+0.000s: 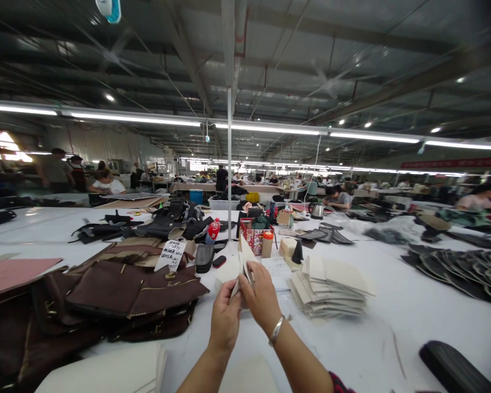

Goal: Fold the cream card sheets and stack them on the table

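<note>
Both my hands meet over the white table [311, 349], holding a cream-coloured flat piece [246, 252] that stands up between them; whether it is card or fabric I cannot tell. My left hand [226, 303] pinches its lower left side. Fingers of my right hand [262, 295] wrap its right side, with a silver bracelet on that wrist. To the right rises an uneven stack of similar cream pieces [329, 289]. More cream sheets [110, 371] lie at the near edge, left of my forearms.
Brown bag pieces [135, 289] with a handwritten tag [169, 255] are piled at left. Beyond my hands stand a red bottle [213, 231], an orange-lidded cup [267, 244] and a metal pole [229, 164]. Black curved pieces [462, 270] lie at right. Several people work farther back.
</note>
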Demonstrator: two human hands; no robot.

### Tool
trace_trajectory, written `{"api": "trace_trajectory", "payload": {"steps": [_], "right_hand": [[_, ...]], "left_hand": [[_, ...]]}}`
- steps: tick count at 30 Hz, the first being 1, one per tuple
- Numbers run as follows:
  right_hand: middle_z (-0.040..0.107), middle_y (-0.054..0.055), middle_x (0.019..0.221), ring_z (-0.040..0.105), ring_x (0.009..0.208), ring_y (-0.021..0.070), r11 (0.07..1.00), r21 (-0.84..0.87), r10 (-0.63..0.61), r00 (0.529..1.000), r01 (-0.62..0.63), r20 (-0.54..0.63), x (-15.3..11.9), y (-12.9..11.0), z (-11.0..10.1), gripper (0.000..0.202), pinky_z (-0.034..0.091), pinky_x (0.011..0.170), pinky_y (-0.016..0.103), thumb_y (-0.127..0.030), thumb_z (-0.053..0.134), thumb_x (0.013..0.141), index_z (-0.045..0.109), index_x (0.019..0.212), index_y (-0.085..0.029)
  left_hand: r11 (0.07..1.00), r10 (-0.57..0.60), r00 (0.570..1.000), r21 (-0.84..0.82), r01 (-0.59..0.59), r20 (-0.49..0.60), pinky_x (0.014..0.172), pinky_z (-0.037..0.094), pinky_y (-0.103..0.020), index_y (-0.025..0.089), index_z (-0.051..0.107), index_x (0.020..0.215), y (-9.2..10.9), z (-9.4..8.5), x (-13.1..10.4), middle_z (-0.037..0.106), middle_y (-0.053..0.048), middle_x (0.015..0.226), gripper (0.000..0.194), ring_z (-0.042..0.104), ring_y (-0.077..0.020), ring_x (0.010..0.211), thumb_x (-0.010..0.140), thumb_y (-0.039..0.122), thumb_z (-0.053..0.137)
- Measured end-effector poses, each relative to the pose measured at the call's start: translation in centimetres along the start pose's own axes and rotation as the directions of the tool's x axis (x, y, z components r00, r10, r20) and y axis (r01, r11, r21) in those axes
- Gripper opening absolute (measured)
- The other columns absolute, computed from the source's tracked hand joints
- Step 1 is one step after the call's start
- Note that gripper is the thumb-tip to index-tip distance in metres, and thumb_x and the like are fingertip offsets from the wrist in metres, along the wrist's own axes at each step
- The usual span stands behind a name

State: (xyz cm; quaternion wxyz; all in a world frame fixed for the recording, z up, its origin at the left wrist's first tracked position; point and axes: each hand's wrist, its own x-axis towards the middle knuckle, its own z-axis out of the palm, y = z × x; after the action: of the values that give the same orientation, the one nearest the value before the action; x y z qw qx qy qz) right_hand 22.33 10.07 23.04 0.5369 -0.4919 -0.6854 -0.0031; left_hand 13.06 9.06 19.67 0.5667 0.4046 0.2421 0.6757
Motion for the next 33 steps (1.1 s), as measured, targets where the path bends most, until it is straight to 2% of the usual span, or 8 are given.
{"api": "trace_trajectory", "payload": {"steps": [4, 7, 17, 20, 23, 26, 29, 33], "right_hand": [[0.061, 0.006, 0.094, 0.053, 0.09, 0.0178, 0.996, 0.087, -0.017, 0.999, 0.013, 0.042, -0.2, -0.4, -1.3, 0.025, 0.039, 0.081, 0.031, -0.029, 0.037, 0.085, 0.057, 0.096, -0.019], [0.063, 0.003, 0.078, 0.054, 0.073, 0.0161, 0.947, 0.25, 0.219, 0.975, -0.201, -0.044, -0.7, 0.3, -1.9, 0.029, 0.041, 0.068, 0.028, -0.037, 0.039, 0.084, 0.06, 0.085, -0.017], [0.065, 0.003, 0.072, 0.059, 0.061, 0.0155, 0.401, 0.858, 0.733, 0.674, -0.321, -0.09, -1.0, 5.0, -4.9, 0.033, 0.046, 0.053, 0.025, -0.043, 0.054, 0.071, 0.055, 0.084, -0.013], [0.065, 0.004, 0.071, 0.06, 0.064, 0.0171, 0.586, 0.743, 0.741, 0.584, -0.323, -0.331, -1.2, 7.6, -9.1, 0.032, 0.047, 0.054, 0.027, -0.043, 0.05, 0.074, 0.056, 0.08, -0.012], [0.065, 0.007, 0.073, 0.059, 0.071, 0.0195, 0.901, 0.171, 0.425, 0.733, -0.399, -0.531, -3.7, 9.8, -12.4, 0.031, 0.048, 0.065, 0.032, -0.04, 0.046, 0.078, 0.059, 0.079, -0.012], [0.063, 0.01, 0.094, 0.056, 0.09, 0.0204, 0.935, -0.344, 0.014, 0.978, -0.086, -0.208, -8.3, 11.6, -12.5, 0.023, 0.044, 0.081, 0.034, -0.027, 0.044, 0.081, 0.06, 0.094, -0.015], [0.06, 0.011, 0.104, 0.055, 0.096, 0.0196, 0.859, -0.463, -0.156, 0.973, 0.219, 0.171, -13.9, 13.2, -10.4, 0.028, 0.045, 0.082, 0.033, -0.015, 0.041, 0.081, 0.056, 0.105, -0.016], [0.059, 0.01, 0.108, 0.055, 0.097, 0.0195, 0.845, -0.421, -0.183, 0.918, 0.33, 0.352, -18.8, 14.4, -8.5, 0.034, 0.046, 0.081, 0.033, -0.009, 0.038, 0.08, 0.053, 0.11, -0.016]], "left_hand": [[0.989, -0.053, 0.998, -0.135, 0.056, 0.025, 0.079, 0.045, -0.028, 0.018, 0.053, 0.1, 0.1, -0.4, -1.0, 0.059, -0.005, 0.101, 0.031, 0.056, -0.0172, 0.092, 0.07, 0.023, 0.061], [0.974, -0.095, 0.995, -0.209, 0.091, -0.007, 0.08, 0.046, -0.029, 0.019, 0.052, 0.1, 0.3, -0.9, -1.4, 0.06, -0.006, 0.101, 0.032, 0.057, -0.0173, 0.091, 0.07, 0.021, 0.062], [0.951, -0.184, 0.963, -0.282, 0.125, -0.196, 0.08, 0.047, -0.029, 0.019, 0.052, 0.097, 0.1, -2.3, -1.0, 0.063, -0.004, 0.092, 0.03, 0.06, -0.0136, 0.084, 0.07, 0.006, 0.054], [0.976, -0.158, 0.918, -0.201, 0.089, -0.364, 0.075, 0.049, -0.029, 0.02, 0.054, 0.098, 0.3, -4.5, -1.0, 0.065, -0.002, 0.082, 0.031, 0.061, -0.012, 0.074, 0.072, 0.003, 0.048], [0.988, -0.144, 0.917, -0.11, 0.11, -0.373, 0.07, 0.051, -0.031, 0.022, 0.053, 0.102, 0.4, -6.9, -1.8, 0.065, -0.001, 0.082, 0.034, 0.062, -0.0138, 0.073, 0.072, 0.008, 0.051], [0.981, -0.195, 0.935, -0.058, 0.186, -0.296, 0.067, 0.052, -0.03, 0.023, 0.053, 0.104, 0.1, -8.3, -3.2, 0.064, -0.001, 0.087, 0.037, 0.061, -0.0151, 0.074, 0.069, 0.014, 0.059], [0.966, -0.256, 0.93, -0.027, 0.258, -0.264, 0.063, 0.052, -0.026, 0.023, 0.054, 0.102, -0.6, -9.0, -4.3, 0.064, -0.002, 0.089, 0.039, 0.061, -0.0152, 0.074, 0.065, 0.016, 0.064], [0.955, -0.287, 0.916, -0.003, 0.298, -0.282, 0.061, 0.051, -0.023, 0.021, 0.055, 0.098, -1.5, -10.0, -4.7, 0.063, -0.002, 0.091, 0.039, 0.061, -0.0145, 0.075, 0.061, 0.016, 0.067]]}}
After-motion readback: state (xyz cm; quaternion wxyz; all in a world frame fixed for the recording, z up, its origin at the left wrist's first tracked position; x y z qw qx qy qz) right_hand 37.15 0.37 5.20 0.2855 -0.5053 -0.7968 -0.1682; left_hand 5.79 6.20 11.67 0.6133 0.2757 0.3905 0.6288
